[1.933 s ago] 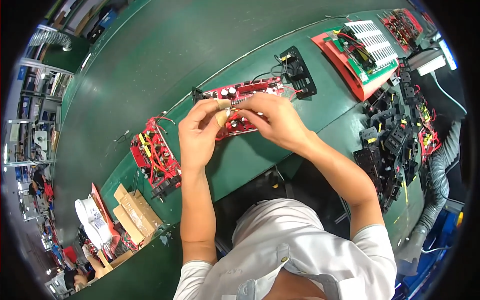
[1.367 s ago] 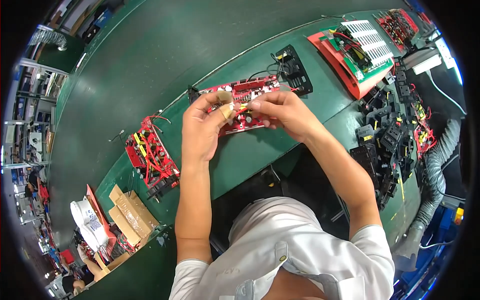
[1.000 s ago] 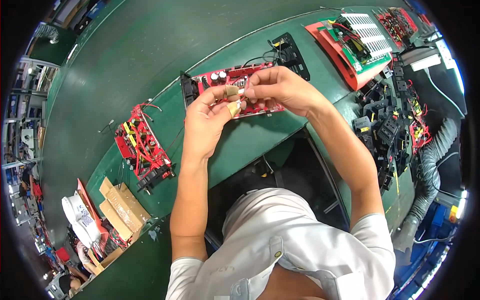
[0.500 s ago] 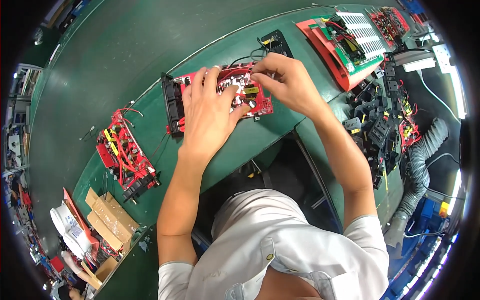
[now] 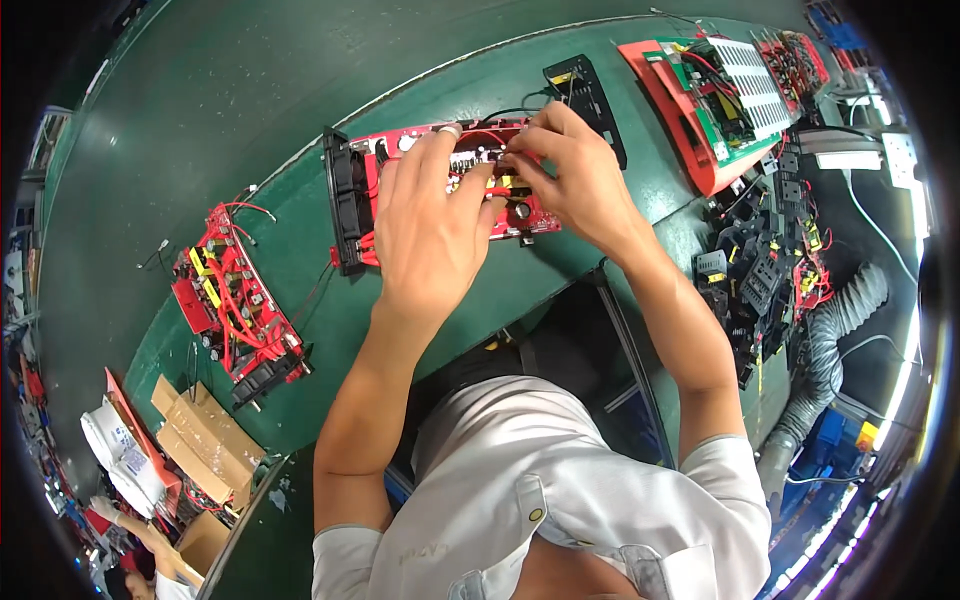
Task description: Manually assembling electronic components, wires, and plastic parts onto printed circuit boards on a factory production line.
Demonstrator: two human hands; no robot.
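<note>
A red circuit board (image 5: pixel 400 141) with white, yellow and black components lies on the green bench, a black fan-like end piece (image 5: pixel 346 205) at its left. Across its left and middle part rests my left hand (image 5: pixel 432 215), fingers stretched over the board, thumb and index finger apart near the middle components. My right hand (image 5: pixel 570 165) is closed in a pinch over the board's upper right part; what its fingertips grip is hidden. Beyond that hand lies a black panel (image 5: pixel 594 105), with a dark cable running from its side toward the board.
A second red board assembly (image 5: pixel 240 300) with red wires sits at left, near a cardboard box (image 5: pixel 205 440). At the far right are a green-and-red stack with a white slotted plate (image 5: pixel 750 85), piled black parts (image 5: pixel 745 260) and a grey flexible duct (image 5: pixel 825 345). Another person's arm shows lower left.
My left hand's fingers have drawn closer to the right hand, over the board's middle. My right hand stays pinched at the board. The view has shifted slightly.
</note>
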